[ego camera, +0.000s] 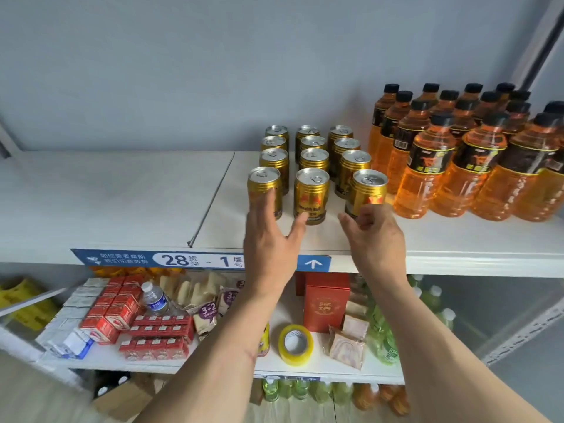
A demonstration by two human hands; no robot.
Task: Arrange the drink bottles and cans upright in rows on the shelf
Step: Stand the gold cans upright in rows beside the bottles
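Observation:
Gold drink cans stand upright in three columns on the white top shelf (128,196). My left hand (270,236) is spread with straight fingers. Its fingers lie against the front-left can (263,183) and its thumb touches the front-middle can (311,193). My right hand (374,232) has its fingers curled at the base of the front-right can (367,190), which leans slightly to the right. Orange drink bottles (464,154) with black caps stand in rows to the right of the cans.
The left half of the top shelf is bare, with a seam (210,199) between its panels. A blue label strip (189,259) runs along the front edge. The lower shelf holds red cartons (122,312), a water bottle (154,297), a tape roll (295,343), a red box (326,303) and snack packs.

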